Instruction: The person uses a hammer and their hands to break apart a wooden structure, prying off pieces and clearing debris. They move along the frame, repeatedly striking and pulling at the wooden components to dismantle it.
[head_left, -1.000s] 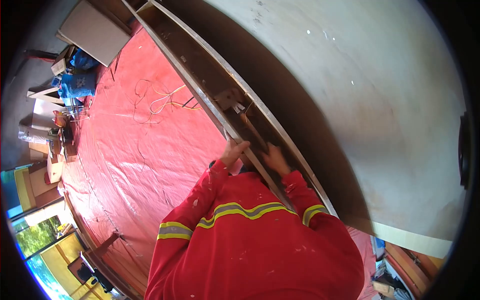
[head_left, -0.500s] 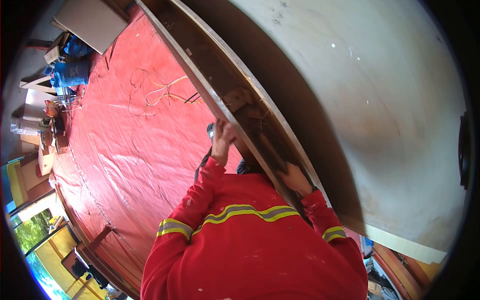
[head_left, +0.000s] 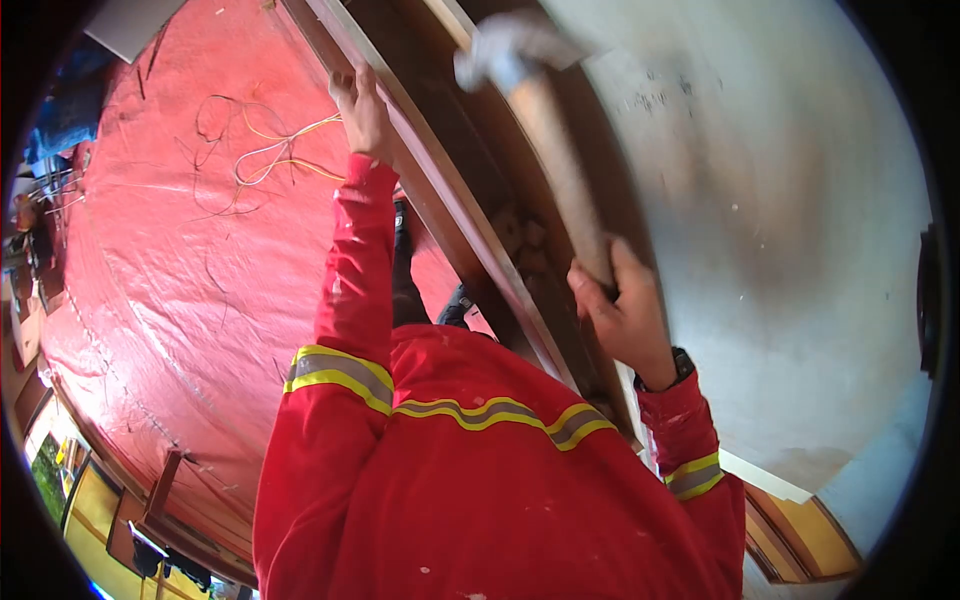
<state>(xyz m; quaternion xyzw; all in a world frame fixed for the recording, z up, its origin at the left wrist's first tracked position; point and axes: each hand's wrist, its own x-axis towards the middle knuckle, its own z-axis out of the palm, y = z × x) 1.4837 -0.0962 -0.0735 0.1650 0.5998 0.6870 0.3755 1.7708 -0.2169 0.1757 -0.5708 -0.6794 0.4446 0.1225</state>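
Beside a long plywood panel [head_left: 790, 230] that fills the right of the scene, a person in a red work jacket [head_left: 470, 490] with yellow and grey reflective stripes holds a hammer [head_left: 552, 150] up against the woodwork. The right hand [head_left: 625, 315] is clamped round the near end of the wooden handle, fingers wrapped tight. The steel head shows blurred at the far top, over the dark channel between the panel and a wooden rail [head_left: 455, 225]. A dark wristwatch [head_left: 683, 365] sits at the cuff just below that hand. The left hand [head_left: 360, 110] reaches further along, its fingers curled closed over the left edge of the rail, with the sleeve stretched out straight behind it. The rail runs on a slant from the far top down to the person's chest, and small wooden blocks [head_left: 525, 240] show in the channel just left of the handle. To the left, a red tarpaulin [head_left: 170, 270] covers the floor. Loose yellow and dark wires [head_left: 265, 150] lie tangled on it, near the left hand but apart from it.
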